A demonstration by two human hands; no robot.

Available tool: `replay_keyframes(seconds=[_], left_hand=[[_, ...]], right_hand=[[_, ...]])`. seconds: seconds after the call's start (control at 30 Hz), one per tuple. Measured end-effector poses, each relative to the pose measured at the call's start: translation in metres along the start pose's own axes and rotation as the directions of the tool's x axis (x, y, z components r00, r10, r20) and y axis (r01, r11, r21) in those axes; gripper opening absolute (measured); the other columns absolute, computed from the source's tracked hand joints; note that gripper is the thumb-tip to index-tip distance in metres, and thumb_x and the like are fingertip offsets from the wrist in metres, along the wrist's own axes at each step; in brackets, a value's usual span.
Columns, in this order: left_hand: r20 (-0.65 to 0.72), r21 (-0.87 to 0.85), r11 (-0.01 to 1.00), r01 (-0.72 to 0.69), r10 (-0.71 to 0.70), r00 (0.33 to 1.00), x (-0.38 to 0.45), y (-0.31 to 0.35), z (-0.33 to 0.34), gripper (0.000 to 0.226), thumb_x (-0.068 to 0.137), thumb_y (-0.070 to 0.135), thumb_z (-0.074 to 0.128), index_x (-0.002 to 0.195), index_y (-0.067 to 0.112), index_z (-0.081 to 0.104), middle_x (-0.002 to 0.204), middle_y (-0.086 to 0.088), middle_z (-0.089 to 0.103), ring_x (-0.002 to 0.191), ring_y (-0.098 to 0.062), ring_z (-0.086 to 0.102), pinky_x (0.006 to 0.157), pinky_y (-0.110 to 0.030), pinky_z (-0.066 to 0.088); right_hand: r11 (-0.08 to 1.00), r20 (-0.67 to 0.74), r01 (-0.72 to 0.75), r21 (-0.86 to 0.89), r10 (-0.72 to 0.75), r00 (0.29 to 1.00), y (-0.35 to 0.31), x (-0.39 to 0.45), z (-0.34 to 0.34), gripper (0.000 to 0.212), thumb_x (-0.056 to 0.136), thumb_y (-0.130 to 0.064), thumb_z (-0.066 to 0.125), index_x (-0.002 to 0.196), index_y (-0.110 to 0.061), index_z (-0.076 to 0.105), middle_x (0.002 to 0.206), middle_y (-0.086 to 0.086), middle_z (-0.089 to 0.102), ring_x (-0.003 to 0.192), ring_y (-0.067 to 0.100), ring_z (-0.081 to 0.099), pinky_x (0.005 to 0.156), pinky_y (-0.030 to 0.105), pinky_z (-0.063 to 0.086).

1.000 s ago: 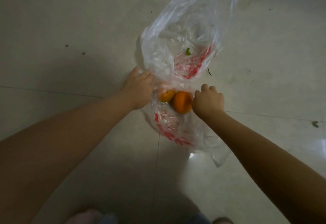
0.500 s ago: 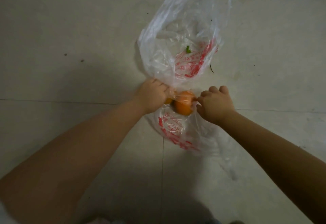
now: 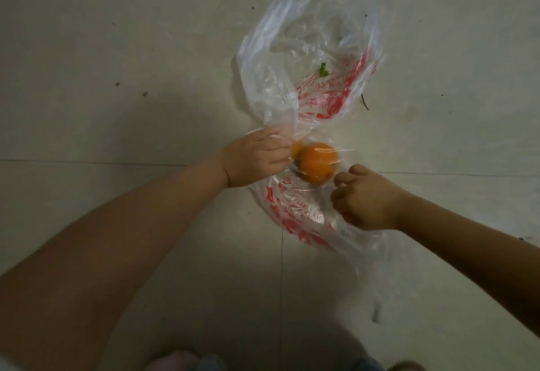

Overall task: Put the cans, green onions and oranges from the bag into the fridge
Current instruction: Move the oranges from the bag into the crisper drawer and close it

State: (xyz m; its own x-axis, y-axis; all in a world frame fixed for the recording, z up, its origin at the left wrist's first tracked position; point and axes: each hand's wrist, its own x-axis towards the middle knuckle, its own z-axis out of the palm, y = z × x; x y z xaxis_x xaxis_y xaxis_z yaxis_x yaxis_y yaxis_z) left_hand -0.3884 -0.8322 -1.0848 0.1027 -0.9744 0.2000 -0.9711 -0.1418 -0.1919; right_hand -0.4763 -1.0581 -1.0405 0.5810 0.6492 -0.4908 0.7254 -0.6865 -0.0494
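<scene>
A clear plastic bag (image 3: pixel 318 34) with red print lies on the tiled floor. Inside it, near the middle, sit a large orange (image 3: pixel 317 163) and a smaller orange (image 3: pixel 296 148) that is blurred and half hidden. My left hand (image 3: pixel 254 161) reaches in from the left, and its curled fingers grip the smaller orange under a film of plastic. My right hand (image 3: pixel 365 195) is to the lower right of the large orange and apart from it. Its fingers are curled and pinch the bag's plastic. No cans show.
A small green scrap (image 3: pixel 323 69) lies inside the bag's far half. A dark twig (image 3: pixel 365 101) lies on the floor beside the bag. My feet (image 3: pixel 175 360) show at the bottom edge. Pale floor tiles (image 3: pixel 117 49) surround the bag.
My right hand has drawn back to the lower right, away from the large orange, pulling plastic with it. My left hand has closed over the smaller orange.
</scene>
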Motion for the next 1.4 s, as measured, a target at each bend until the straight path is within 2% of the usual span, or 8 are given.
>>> replay_keyframes(seconds=[0.2, 0.47, 0.77, 0.97, 1.2, 1.23, 1.3, 1.4], left_hand=[[0.064, -0.106, 0.989, -0.105, 0.112, 0.992, -0.001, -0.008, 0.006, 0.065, 0.099, 0.005, 0.022, 0.064, 0.012, 0.076, 0.077, -0.001, 0.076, 0.082, -0.018, 0.075, 0.093, -0.038, 0.040], [0.319, -0.080, 0.951, 0.298, -0.259, 0.912, -0.009, -0.027, -0.015, 0.036, 0.070, 0.018, 0.041, 0.063, 0.004, 0.074, 0.067, -0.011, 0.074, 0.066, -0.027, 0.074, 0.065, -0.037, 0.060], [0.618, -0.145, 0.505, 0.851, -0.625, 0.477, 0.028, -0.002, -0.010, 0.045, 0.085, 0.032, 0.063, 0.122, 0.010, 0.051, 0.126, -0.010, 0.056, 0.118, -0.027, 0.051, 0.094, -0.035, 0.042], [0.594, -0.224, 0.406, 0.886, -0.664, 0.455, 0.046, 0.008, -0.009, 0.044, 0.086, 0.015, 0.058, 0.129, 0.019, 0.048, 0.131, -0.005, 0.051, 0.114, -0.031, 0.055, 0.086, -0.035, 0.047], [0.784, -0.303, 0.045, 0.952, -0.556, 0.276, 0.047, 0.017, 0.000, 0.024, 0.087, 0.004, 0.053, 0.109, 0.001, 0.064, 0.118, -0.017, 0.063, 0.109, -0.032, 0.058, 0.091, -0.033, 0.046], [0.715, -0.266, 0.167, 0.949, -0.627, 0.311, 0.046, 0.021, -0.001, 0.022, 0.083, 0.003, 0.056, 0.103, 0.000, 0.063, 0.109, -0.019, 0.064, 0.102, -0.034, 0.061, 0.082, -0.035, 0.049], [0.427, -0.222, 0.569, 0.792, -0.674, 0.603, 0.046, 0.023, -0.004, 0.016, 0.068, 0.000, 0.059, 0.082, 0.003, 0.054, 0.074, -0.018, 0.065, 0.066, -0.033, 0.064, 0.051, -0.031, 0.049], [0.174, -0.223, 0.918, 0.327, -0.293, 0.940, 0.043, 0.036, -0.001, 0.013, 0.063, 0.009, 0.044, 0.075, 0.014, 0.040, 0.055, -0.006, 0.059, 0.046, -0.022, 0.057, 0.040, -0.020, 0.040]], right_hand=[[0.949, 0.209, -0.296, -0.108, 0.313, 0.927, 0.026, 0.003, -0.013, 0.030, 0.094, -0.024, 0.037, 0.106, -0.019, 0.064, 0.111, -0.003, 0.065, 0.114, 0.019, 0.044, 0.096, 0.032, 0.031], [0.700, 0.082, -0.524, 0.485, 0.560, 0.824, 0.015, 0.039, 0.003, 0.079, 0.077, -0.060, 0.058, 0.137, -0.014, 0.035, 0.132, 0.010, 0.053, 0.116, 0.029, 0.049, 0.096, 0.036, 0.040], [0.649, -0.039, -0.566, 0.509, 0.674, 0.737, -0.005, 0.041, 0.007, 0.075, 0.070, -0.052, 0.066, 0.131, -0.017, 0.040, 0.130, 0.005, 0.052, 0.119, 0.027, 0.043, 0.096, 0.035, 0.031], [0.758, 0.118, -0.532, 0.378, 0.530, 0.840, 0.003, -0.006, 0.005, 0.087, 0.068, -0.052, 0.068, 0.140, -0.022, 0.029, 0.142, 0.002, 0.040, 0.138, 0.026, 0.025, 0.117, 0.044, 0.010], [0.653, 0.216, -0.595, 0.468, 0.568, 0.794, -0.004, -0.022, 0.020, 0.088, 0.066, -0.050, 0.072, 0.139, -0.023, 0.030, 0.139, 0.002, 0.044, 0.127, 0.022, 0.038, 0.108, 0.033, 0.029], [0.656, 0.224, -0.598, 0.460, 0.567, 0.793, -0.007, -0.022, 0.022, 0.088, 0.067, -0.050, 0.071, 0.139, -0.023, 0.029, 0.139, 0.002, 0.042, 0.128, 0.023, 0.037, 0.108, 0.034, 0.028], [0.656, 0.224, -0.604, 0.452, 0.572, 0.789, -0.013, -0.023, 0.026, 0.086, 0.068, -0.049, 0.071, 0.139, -0.023, 0.029, 0.139, 0.002, 0.041, 0.128, 0.023, 0.035, 0.108, 0.035, 0.027], [0.642, 0.223, -0.612, 0.462, 0.584, 0.780, -0.017, -0.025, 0.028, 0.084, 0.069, -0.049, 0.070, 0.138, -0.022, 0.030, 0.139, 0.002, 0.042, 0.126, 0.023, 0.037, 0.104, 0.033, 0.031]])
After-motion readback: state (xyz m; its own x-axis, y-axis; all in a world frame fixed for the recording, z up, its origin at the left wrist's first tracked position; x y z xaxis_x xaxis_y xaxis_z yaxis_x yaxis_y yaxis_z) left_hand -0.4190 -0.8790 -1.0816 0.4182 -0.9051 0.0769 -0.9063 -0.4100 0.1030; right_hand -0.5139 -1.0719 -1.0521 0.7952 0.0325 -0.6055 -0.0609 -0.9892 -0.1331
